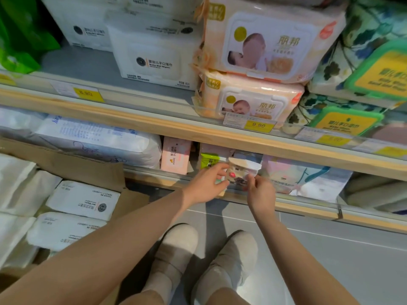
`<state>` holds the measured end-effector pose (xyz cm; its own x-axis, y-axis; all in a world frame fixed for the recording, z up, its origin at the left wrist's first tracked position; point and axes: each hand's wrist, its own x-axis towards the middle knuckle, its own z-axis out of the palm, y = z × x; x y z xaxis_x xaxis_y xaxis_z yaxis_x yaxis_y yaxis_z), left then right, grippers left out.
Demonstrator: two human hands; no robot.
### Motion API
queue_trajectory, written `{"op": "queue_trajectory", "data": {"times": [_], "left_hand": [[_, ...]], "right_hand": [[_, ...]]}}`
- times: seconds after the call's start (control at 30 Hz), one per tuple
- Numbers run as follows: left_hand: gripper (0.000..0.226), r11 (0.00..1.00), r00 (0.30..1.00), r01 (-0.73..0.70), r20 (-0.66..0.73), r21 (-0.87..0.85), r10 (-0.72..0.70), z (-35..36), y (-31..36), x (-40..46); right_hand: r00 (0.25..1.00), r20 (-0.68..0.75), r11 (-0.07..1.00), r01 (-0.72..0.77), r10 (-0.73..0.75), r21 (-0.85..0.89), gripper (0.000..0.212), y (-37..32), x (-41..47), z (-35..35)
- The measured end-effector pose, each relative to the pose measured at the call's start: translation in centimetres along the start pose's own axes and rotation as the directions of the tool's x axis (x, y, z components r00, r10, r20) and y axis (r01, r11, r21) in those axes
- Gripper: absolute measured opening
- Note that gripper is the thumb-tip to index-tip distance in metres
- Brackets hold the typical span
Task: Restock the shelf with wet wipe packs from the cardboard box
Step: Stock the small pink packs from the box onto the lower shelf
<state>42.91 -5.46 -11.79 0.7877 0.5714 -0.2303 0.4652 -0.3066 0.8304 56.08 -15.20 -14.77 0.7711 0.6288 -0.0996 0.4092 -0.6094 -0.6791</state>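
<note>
A small white wipe pack (241, 170) with a red dot and dark print is held at the front edge of the lower shelf (308, 204). My left hand (204, 186) pinches its left side, and my right hand (261, 193) pinches its right side. The cardboard box (92, 166) stands open at the left, with several white wet wipe packs (82, 200) lying inside. Behind the held pack stand a small green pack (209, 160) and a pink pack (175, 158).
The upper shelf (154, 122) carries white wipe packs (152, 60), two stacked peach baby-wipe packs (262, 69) and floral packs with green lids (352, 102). Yellow price tags (88, 92) line its rail. Large white packs (99, 142) fill the lower shelf's left. My feet (176, 245) stand on grey floor.
</note>
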Motion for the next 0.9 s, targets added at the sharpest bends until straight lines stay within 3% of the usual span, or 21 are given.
{"op": "queue_trajectory", "data": {"times": [0.17,0.3,0.5,0.7,0.8,0.9], "left_hand": [[0.058,0.996,0.99,-0.082,-0.119,-0.021,0.079,0.1,1.1,-0.5],[0.064,0.988,0.991,-0.123,-0.035,0.094,0.126,0.8,1.6,-0.1],[0.067,0.979,0.994,-0.105,0.008,0.174,0.105,1.6,1.1,0.9],[0.063,0.979,0.99,-0.068,-0.107,0.19,0.09,1.2,2.6,-0.4],[0.056,0.968,0.971,-0.073,-0.206,0.241,0.125,-0.8,3.5,-2.4],[0.047,0.916,0.945,-0.126,-0.234,0.381,0.228,-4.0,3.1,-5.8]], "right_hand": [[0.996,-0.084,0.977,0.02,-0.003,0.214,0.014,-0.1,-2.4,-0.6],[0.992,-0.095,0.952,0.107,-0.083,0.287,0.034,-0.3,-3.4,-1.4],[0.975,0.005,0.967,0.218,-0.221,0.134,0.052,0.3,-3.2,-1.1],[0.978,0.071,0.963,0.179,-0.196,0.202,0.067,-0.2,-5.1,-2.4],[0.976,0.08,0.966,0.186,-0.203,0.18,0.056,-0.9,-5.6,-4.1],[0.942,0.238,0.971,0.24,-0.238,0.02,0.045,-3.3,-5.5,-6.6]]}}
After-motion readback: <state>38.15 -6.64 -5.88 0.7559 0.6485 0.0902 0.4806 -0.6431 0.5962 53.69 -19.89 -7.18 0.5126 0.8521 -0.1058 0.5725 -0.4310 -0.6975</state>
